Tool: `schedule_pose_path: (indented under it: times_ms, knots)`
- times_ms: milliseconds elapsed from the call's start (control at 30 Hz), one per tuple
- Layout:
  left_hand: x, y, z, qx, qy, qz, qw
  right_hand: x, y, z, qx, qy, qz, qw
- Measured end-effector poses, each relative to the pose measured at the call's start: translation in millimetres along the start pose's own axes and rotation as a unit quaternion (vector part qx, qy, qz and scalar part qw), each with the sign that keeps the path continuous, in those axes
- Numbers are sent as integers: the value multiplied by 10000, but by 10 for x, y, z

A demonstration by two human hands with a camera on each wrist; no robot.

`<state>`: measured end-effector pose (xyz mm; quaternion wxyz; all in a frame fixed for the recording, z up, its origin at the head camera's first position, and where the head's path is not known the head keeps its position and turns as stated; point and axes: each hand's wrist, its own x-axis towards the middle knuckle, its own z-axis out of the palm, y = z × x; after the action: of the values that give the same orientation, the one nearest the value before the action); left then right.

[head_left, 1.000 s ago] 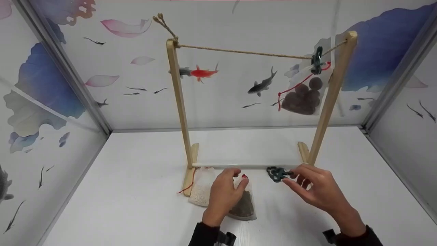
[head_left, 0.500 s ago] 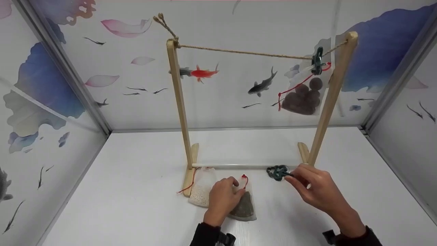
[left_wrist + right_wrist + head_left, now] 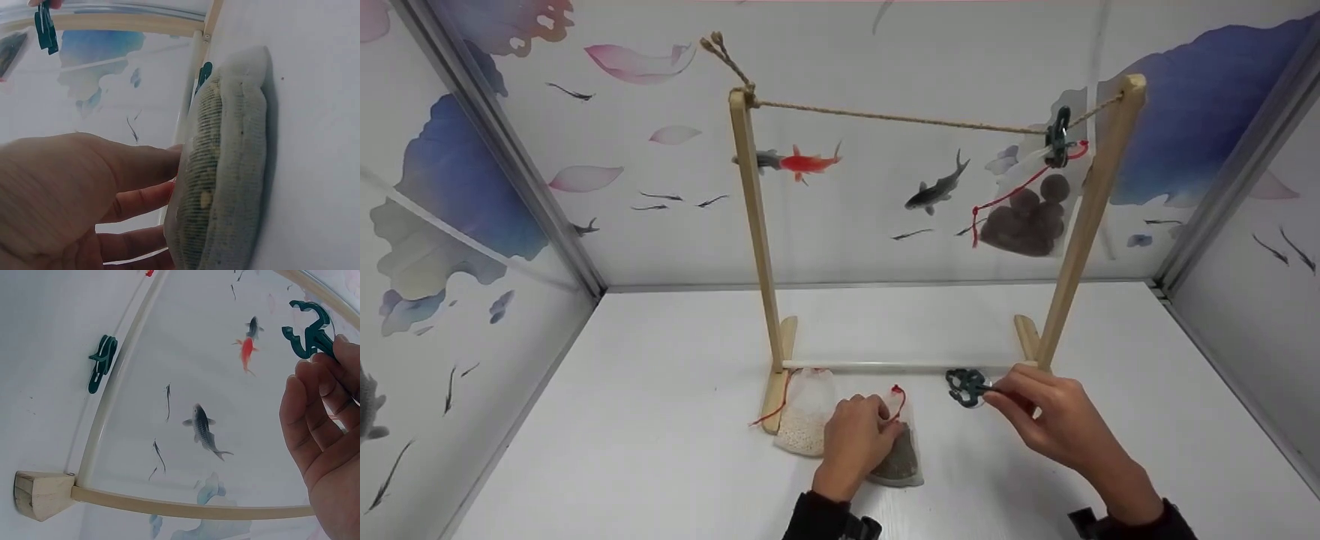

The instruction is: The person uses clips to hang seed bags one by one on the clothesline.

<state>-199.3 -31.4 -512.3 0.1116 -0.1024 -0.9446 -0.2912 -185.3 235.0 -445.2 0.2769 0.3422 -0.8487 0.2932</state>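
My right hand (image 3: 1054, 409) pinches a dark green plastic clip (image 3: 309, 332) between thumb and fingers, and the clip's hooked jaws stand spread apart. A second green clip (image 3: 103, 363) lies on the table beside the frame's white bar. At the middle front, my left hand (image 3: 859, 435) pinches the upper part of a mesh drawstring bag (image 3: 225, 169) with dark grainy filling and a red cord. The bag lies on the table, partly hidden by the hand in the head view. To its left lies another mesh bag (image 3: 802, 431) with pale grains.
A wooden frame (image 3: 754, 232) carries a twine line (image 3: 900, 116) across its top. Near its right post (image 3: 1091, 217), a green clip (image 3: 1057, 135) holds a hanging bag of brown balls (image 3: 1024, 221). Patterned panels enclose the white table (image 3: 660, 420) on three sides.
My left hand has come down onto the dark-filled bag, and its thumb and fingers have drawn together there. The right hand has turned the held clip slightly, staying in almost the same place.
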Motion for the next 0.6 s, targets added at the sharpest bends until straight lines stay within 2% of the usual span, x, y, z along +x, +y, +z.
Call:
schedule_pose_path:
  times_ms: [267,500,600]
  knots:
    - [-10,-20,10,87,173,207,9996,-3,2,-16,-34,-142,214,9997]
    - [-11,-35,26,213,403,341,9984,3,14,15,55,131,-178,9997]
    - [-13,-35,24,256,483,283,9981,0,12,16,77,101,-165,9998]
